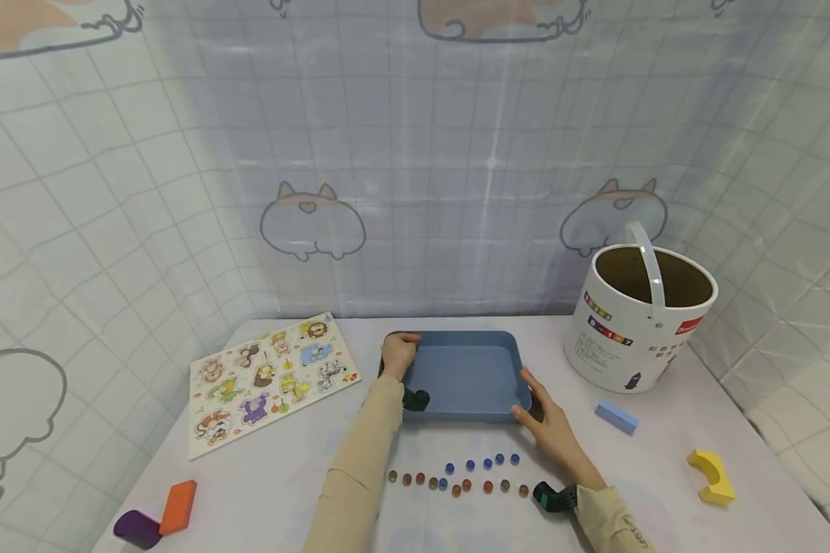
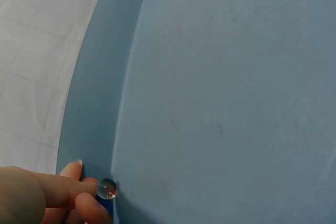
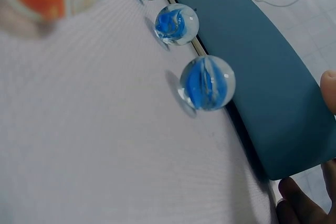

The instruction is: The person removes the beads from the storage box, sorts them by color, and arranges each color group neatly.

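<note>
A shallow blue-grey tray (image 1: 466,376) sits on the white table. My left hand (image 1: 398,355) is at the tray's left side near the far corner. Its curled fingers hold marbles; a clear one with an orange streak (image 2: 107,188) and a bit of blue below it show in the left wrist view. With my right hand (image 1: 552,432) I grip the tray's near right corner, thumb against the wall and fingertips below the edge. In front of the tray, a row of blue marbles (image 1: 487,464) lies above a looser row of reddish, brownish and blue marbles (image 1: 466,485).
An animal puzzle board (image 1: 273,384) lies at the left. A white bucket (image 1: 615,346) with a raised handle stands at the back right. Near it are a blue block (image 1: 617,416) and a yellow arch block (image 1: 712,478). Orange (image 1: 178,507) and purple (image 1: 137,529) blocks lie front left.
</note>
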Demonstrator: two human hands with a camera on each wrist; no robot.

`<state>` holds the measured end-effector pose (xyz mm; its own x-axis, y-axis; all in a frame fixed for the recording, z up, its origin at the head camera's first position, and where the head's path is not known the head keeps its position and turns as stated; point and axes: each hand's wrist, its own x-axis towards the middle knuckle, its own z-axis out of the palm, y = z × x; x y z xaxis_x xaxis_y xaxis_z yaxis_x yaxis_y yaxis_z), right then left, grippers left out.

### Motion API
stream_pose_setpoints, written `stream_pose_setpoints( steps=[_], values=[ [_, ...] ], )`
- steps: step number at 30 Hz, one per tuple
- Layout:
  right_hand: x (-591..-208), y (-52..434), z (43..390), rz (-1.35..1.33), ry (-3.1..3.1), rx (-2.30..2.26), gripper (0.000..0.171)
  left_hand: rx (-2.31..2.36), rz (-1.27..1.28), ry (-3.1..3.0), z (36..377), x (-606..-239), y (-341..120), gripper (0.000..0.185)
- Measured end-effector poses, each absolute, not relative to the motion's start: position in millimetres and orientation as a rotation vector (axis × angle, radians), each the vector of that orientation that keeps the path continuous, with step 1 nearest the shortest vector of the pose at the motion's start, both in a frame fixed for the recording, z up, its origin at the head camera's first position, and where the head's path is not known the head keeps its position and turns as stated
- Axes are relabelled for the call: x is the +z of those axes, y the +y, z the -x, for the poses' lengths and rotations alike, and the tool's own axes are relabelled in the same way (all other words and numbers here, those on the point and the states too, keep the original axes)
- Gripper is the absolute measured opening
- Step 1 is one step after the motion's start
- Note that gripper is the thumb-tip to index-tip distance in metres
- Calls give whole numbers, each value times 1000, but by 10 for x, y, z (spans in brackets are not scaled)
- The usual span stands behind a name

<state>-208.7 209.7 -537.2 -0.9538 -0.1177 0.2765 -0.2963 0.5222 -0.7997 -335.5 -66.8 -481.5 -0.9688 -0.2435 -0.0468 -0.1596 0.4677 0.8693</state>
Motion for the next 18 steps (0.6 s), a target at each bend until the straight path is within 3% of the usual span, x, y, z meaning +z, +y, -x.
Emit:
stream_pose_setpoints(
  steps=[11, 18],
  values=[
    [-5335, 2081, 2081, -364, -2570, 1427, 69, -1541, -222, -2703, 3289, -4819, -708, 18],
    [-5334, 2081, 2066, -346, -2567, 1424, 68, -1883, -232, -2729, 3305, -4786, -762, 29]
  ],
)
